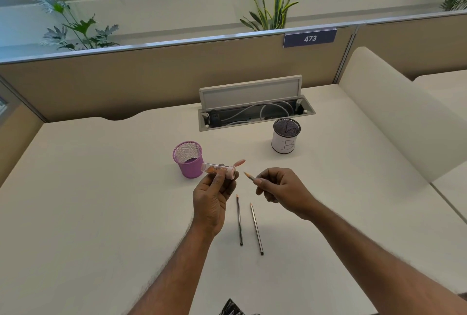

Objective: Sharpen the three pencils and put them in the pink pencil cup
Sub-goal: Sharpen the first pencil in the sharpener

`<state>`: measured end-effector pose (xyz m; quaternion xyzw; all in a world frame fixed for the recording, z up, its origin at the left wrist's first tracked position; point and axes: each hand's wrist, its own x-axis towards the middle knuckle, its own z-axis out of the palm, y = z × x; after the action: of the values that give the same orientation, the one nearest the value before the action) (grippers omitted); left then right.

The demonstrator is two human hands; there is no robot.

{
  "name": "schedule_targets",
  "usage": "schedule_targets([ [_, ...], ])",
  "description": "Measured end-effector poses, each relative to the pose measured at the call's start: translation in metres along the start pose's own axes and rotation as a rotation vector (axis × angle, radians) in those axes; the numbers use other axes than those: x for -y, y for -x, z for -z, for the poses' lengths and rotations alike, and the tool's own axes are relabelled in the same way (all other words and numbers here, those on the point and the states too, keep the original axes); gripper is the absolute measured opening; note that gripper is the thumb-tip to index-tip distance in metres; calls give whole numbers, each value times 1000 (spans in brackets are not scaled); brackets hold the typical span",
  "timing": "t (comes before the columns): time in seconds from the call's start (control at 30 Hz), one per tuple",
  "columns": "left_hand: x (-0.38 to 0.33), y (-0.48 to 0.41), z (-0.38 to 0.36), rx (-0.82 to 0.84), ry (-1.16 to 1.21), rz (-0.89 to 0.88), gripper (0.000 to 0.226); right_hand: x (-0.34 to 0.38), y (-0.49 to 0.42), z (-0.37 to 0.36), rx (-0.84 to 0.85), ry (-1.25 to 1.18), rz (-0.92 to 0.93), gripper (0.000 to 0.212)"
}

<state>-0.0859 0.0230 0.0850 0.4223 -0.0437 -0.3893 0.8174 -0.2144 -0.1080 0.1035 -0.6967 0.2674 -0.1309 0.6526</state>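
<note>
My left hand [213, 197] grips a clear tube sharpener [217, 168] with a pink cap end and its small lid flipped open; orange shavings show inside. My right hand [280, 189] pinches a pencil [249, 176] whose sharpened tip points left toward the sharpener, a short gap away. Most of that pencil is hidden in my hand. Two more dark pencils [239, 220] [256, 228] lie side by side on the white desk [101, 201] below my hands, tips pointing away from me. The pink mesh pencil cup [188, 159] stands upright just behind my left hand, with no pencil showing inside.
A black mesh cup [285, 136] wrapped in white paper marked "B" stands at the back right. Behind it an open cable tray [255, 112] with its lid up holds wires. A beige partition runs along the back, and a rounded divider rises at the right.
</note>
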Motion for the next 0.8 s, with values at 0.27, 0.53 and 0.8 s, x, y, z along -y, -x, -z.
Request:
schedule_targets([
  [0.27, 0, 1, -2, 0, -34, -21, 22, 5, -1, -4, -20, 184, 86, 10],
  [0.53, 0, 3, -5, 17, -64, -36, 26, 7, -5, -5, -41, 219, 86, 10],
  [0.8, 3, 3, -4, 11, -122, -52, 24, 10, -6, -7, -34, 269, 109, 9],
])
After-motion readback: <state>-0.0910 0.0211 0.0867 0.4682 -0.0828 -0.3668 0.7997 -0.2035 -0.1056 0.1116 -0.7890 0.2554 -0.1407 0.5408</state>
